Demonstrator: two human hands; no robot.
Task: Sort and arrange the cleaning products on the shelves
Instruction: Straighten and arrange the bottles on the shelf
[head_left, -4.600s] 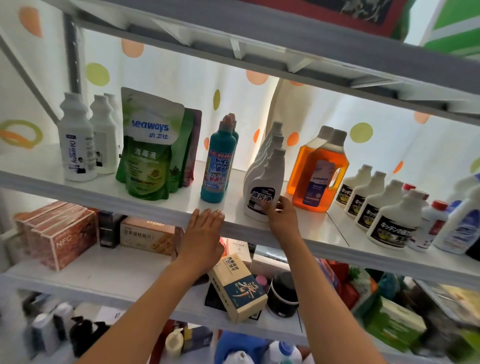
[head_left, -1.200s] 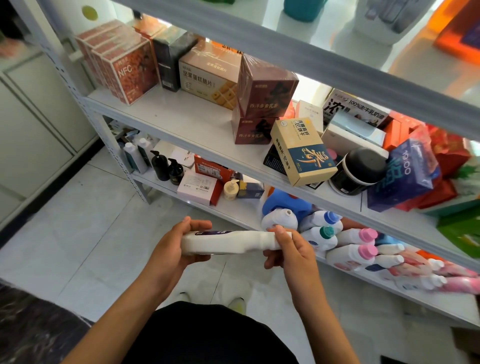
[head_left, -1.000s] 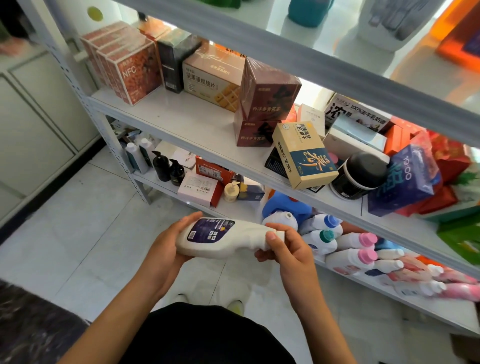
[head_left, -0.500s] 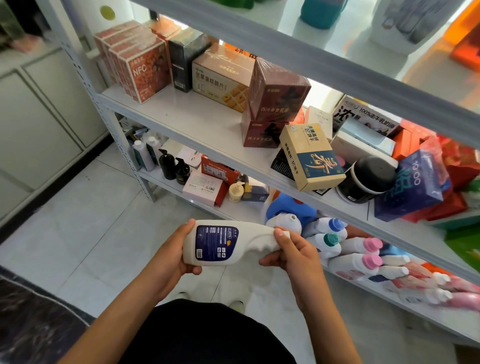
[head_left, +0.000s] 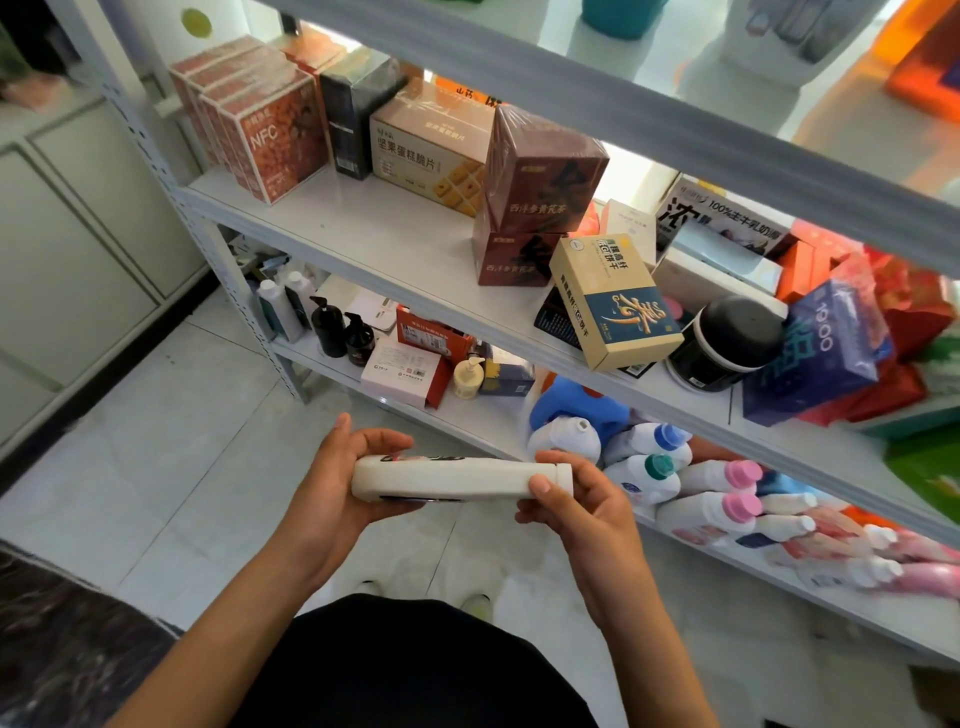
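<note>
Nearest the camera, both hands hold a white cleaner bottle (head_left: 457, 479) lying on its side in the air in front of the shelves, well clear of any board. The left hand (head_left: 337, 483) wraps its base end, thumb on top and fingers curled underneath; the right hand (head_left: 576, 506) pinches the cap end, thumb against the neck and fingers behind it. The bottle is turned edge-on, so only slivers of its label show. The step in hand looks like checking what the product is before choosing its place, and it is best done by rolling the bottle with the right fingers while the left hand carries the weight, until the label faces up. Keep the cap end level or slightly raised in case the cap is loose. Just beyond, on the lower shelf (head_left: 470, 415), a heap of white bottles (head_left: 670, 478) with blue, teal and pink caps lies tumbled beside a blue jug (head_left: 576, 402); those would need standing up and grouping by kind. Farther up, the middle shelf (head_left: 395, 244) carries food boxes (head_left: 426, 145) and a black tub (head_left: 727, 343), so the bottle likely belongs elsewhere.
</note>
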